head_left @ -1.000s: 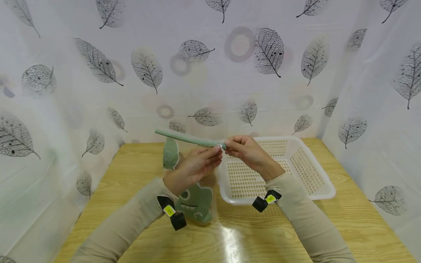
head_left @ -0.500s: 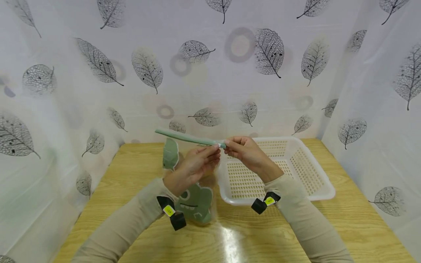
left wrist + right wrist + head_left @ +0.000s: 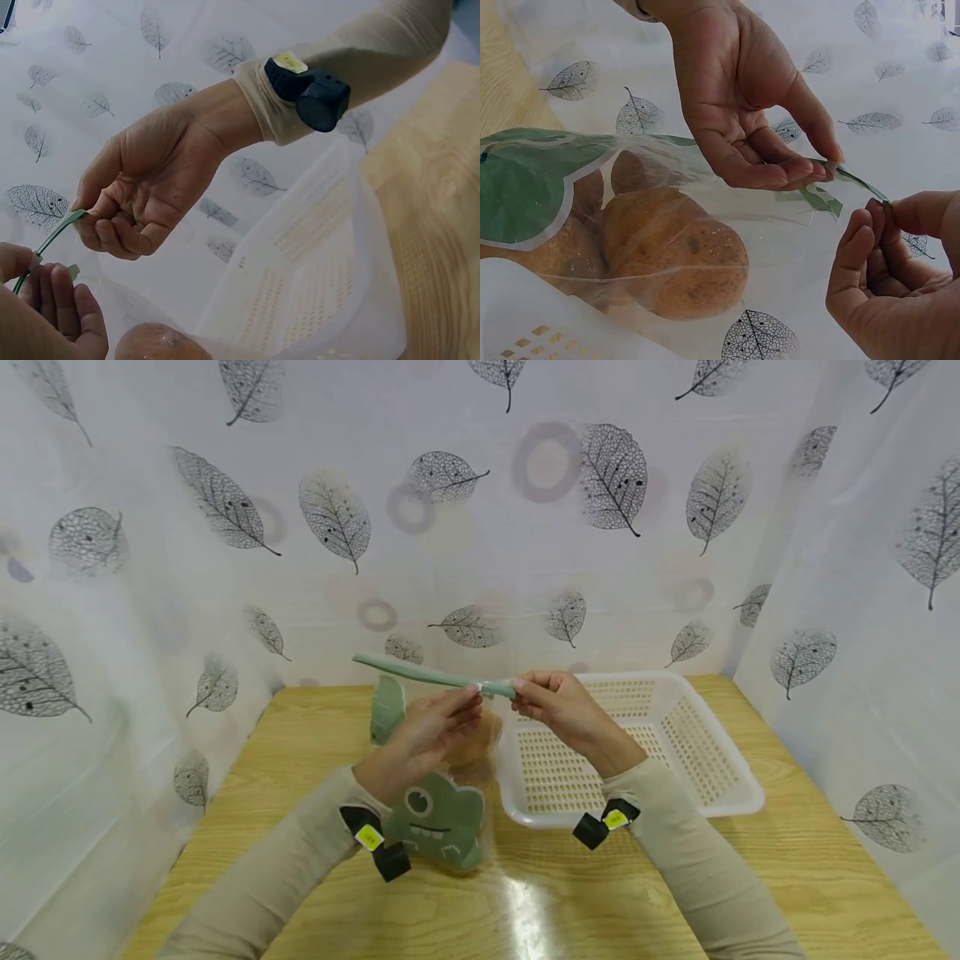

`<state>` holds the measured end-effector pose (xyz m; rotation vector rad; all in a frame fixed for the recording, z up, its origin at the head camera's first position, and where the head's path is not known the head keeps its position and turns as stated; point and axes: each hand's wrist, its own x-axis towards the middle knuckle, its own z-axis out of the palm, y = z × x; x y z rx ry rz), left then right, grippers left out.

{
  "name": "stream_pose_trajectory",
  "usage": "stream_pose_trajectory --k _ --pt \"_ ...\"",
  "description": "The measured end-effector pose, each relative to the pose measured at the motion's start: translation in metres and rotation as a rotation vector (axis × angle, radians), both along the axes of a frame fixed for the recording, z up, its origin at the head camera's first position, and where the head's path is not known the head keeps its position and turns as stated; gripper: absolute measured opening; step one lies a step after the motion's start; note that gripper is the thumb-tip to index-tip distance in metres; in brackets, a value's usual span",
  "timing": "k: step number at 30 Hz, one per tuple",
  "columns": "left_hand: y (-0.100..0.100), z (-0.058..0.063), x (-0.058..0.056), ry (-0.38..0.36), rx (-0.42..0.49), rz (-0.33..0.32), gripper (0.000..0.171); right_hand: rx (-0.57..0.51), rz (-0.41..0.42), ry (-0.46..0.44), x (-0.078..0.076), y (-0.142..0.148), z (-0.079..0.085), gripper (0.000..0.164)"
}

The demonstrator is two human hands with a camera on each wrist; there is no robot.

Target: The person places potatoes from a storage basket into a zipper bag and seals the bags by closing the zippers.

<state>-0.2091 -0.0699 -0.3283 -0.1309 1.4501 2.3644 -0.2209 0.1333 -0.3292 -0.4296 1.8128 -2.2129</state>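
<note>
A clear plastic bag (image 3: 442, 827) with a green cartoon print stands on the table, its green top edge (image 3: 412, 670) stretched sideways. Inside are several brown potatoes (image 3: 675, 255), plain in the right wrist view. My left hand (image 3: 423, 735) pinches the top edge partway along between thumb and fingers, at a small white slider (image 3: 35, 260). At the edge's right end, my right hand (image 3: 566, 714) pinches the tip. A short stretch of green strip shows between the hands. The left hand and forearm hide part of the bag in the head view.
A white perforated plastic basket (image 3: 720, 806) stands on the right, behind and below my right forearm. The wooden table (image 3: 300, 727) ends at a leaf-patterned curtain (image 3: 480, 568) at the back and both sides.
My left hand has slid left along the bag's top edge, away from my right hand, and the white slider has moved with it. The right hand has stayed almost still.
</note>
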Motion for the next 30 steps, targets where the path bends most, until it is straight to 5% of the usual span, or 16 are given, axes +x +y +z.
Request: stream_pose_trajectory --k 8,30 --pt "-0.016 0.004 -0.001 0.011 0.021 -0.024 0.019 -0.003 -0.007 -0.014 0.001 0.000 0.001 0.022" --pt "-0.064 0.004 -0.010 -0.033 0.015 0.065 0.021 -0.029 0.004 -0.020 0.001 0.009 -0.002 0.026"
